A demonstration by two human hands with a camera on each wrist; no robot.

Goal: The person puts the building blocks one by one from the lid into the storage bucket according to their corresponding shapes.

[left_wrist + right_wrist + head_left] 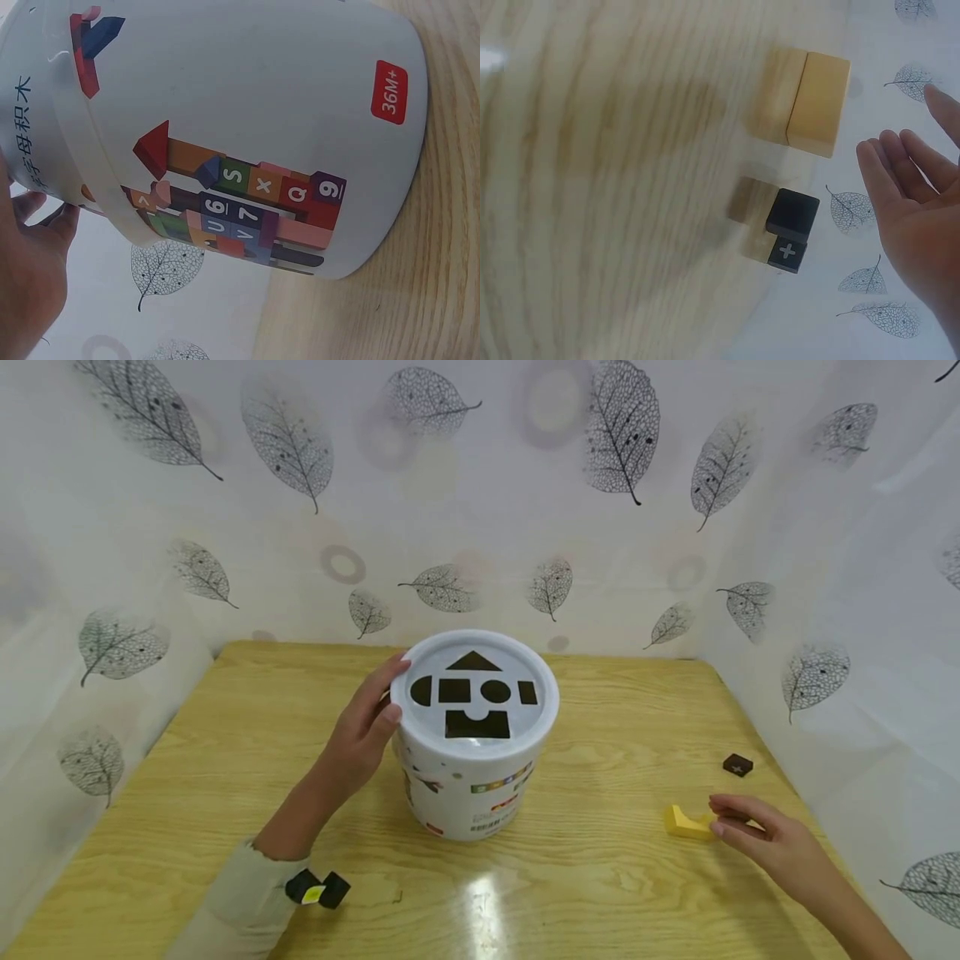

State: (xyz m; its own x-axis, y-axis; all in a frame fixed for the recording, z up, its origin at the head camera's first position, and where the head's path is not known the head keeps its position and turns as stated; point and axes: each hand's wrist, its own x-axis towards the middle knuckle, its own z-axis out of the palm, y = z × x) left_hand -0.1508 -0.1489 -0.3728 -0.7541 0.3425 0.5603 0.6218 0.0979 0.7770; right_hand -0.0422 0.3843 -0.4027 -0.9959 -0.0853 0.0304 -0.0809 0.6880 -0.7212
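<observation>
Right grip (774,842) is spread just beside the yellow block (688,832), right of the bucket (453,781); left grip (358,737) holds the bucket's lid (475,691) at its rim. Lidding is done; yellow block and dark block (738,766), both outside the bucket, presumably remain; contents hidden.

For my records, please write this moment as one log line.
left hand: holds white bucket | right hand: beside yellow block, not gripping | dark block: on table
</observation>
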